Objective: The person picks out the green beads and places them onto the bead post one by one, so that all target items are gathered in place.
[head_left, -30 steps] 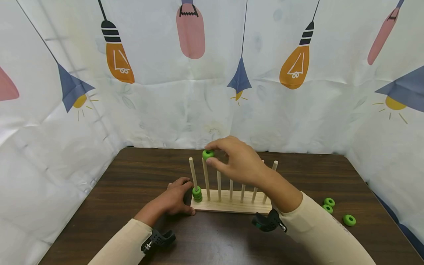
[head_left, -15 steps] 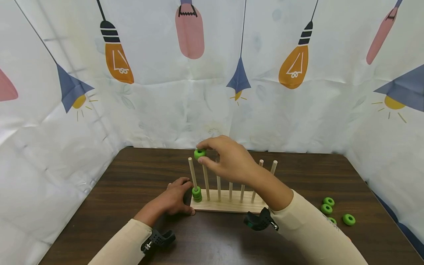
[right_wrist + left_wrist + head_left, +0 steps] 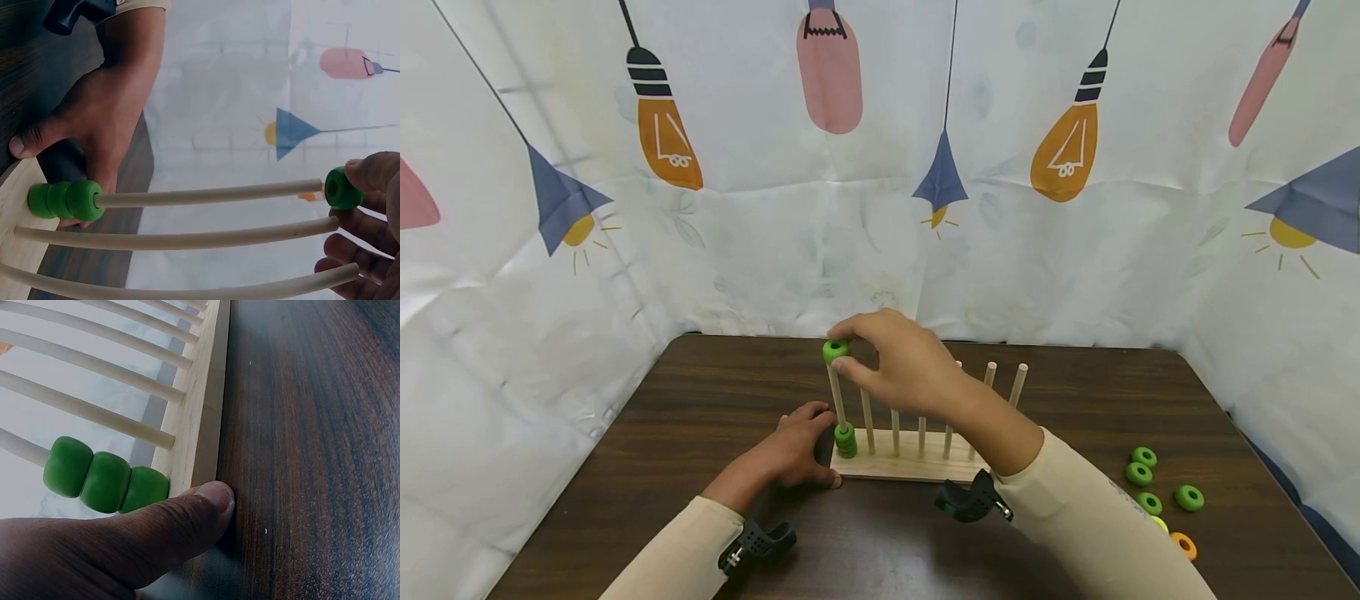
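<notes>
A wooden peg stand with a row of upright pegs is on the table. Three green beads are stacked at the bottom of its leftmost peg. My right hand pinches another green bead between thumb and fingers, right at the top of that peg. In the right wrist view, this bead sits at the peg's tip, with the stack well below it. My left hand grips the left end of the stand, thumb against its front edge and fingers behind.
Loose green beads, an orange bead and a partly covered yellow bead lie on the dark table at the right, beside my right sleeve. A printed curtain hangs behind the table.
My right hand has carried the green bead left, from above the second peg to the top of the leftmost one. Its sleeve uncovers more loose beads. My left hand stays put.
</notes>
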A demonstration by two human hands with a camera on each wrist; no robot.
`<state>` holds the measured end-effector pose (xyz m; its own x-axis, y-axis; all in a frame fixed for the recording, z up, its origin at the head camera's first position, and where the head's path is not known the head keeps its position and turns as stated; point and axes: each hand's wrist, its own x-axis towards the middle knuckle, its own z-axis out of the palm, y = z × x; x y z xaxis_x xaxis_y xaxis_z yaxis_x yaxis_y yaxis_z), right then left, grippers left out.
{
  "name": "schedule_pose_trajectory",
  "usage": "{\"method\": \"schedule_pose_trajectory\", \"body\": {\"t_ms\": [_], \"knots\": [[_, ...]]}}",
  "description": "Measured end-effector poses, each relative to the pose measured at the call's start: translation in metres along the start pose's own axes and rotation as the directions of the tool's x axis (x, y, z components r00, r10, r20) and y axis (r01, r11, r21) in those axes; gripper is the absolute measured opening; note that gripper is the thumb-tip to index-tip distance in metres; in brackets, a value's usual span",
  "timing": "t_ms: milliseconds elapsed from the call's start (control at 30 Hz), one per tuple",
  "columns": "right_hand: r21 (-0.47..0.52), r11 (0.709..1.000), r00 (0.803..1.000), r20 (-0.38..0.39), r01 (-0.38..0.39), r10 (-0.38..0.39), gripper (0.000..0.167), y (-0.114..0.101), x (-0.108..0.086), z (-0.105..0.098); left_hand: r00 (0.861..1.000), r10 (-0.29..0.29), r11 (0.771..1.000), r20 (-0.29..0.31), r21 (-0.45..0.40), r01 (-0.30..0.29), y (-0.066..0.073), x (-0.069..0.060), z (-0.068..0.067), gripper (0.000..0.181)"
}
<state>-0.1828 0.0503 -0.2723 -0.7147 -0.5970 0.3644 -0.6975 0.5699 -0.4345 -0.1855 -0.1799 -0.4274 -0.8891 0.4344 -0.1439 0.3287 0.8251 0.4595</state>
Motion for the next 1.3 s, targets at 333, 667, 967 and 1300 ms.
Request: {"method": "schedule_pose_trajectory", "body": {"t_ms": [333,667,967,1300], "knots": [[-0.011,1.000,1.000,0.019,-0.008,0.008,0.029,-0.002,0.003,0.003,1.000,0.009,1.000,-0.009,0.007,-0.009,0.001,0.000,0.000,0.081],[-0.039,0.999,0.999,0.027,-0.023,0.024,0.031,-0.002,0.004,0.005,1.000,0.015,1.000,-0.007,0.012,-0.015,0.000,0.001,0.000,0.081],[-0.057,0.996,0.996,0.050,-0.065,0.067,0.039,-0.003,0.004,0.003,1.000,0.002,1.000,0.001,0.008,-0.002,-0.001,0.001,0.001,0.085],[-0.086,0.991,0.994,0.029,-0.104,0.106,0.035,0.008,-0.017,-0.025,1.000,-0.007,1.000,-0.008,0.011,0.007,0.001,-0.001,-0.001,0.092]]}}
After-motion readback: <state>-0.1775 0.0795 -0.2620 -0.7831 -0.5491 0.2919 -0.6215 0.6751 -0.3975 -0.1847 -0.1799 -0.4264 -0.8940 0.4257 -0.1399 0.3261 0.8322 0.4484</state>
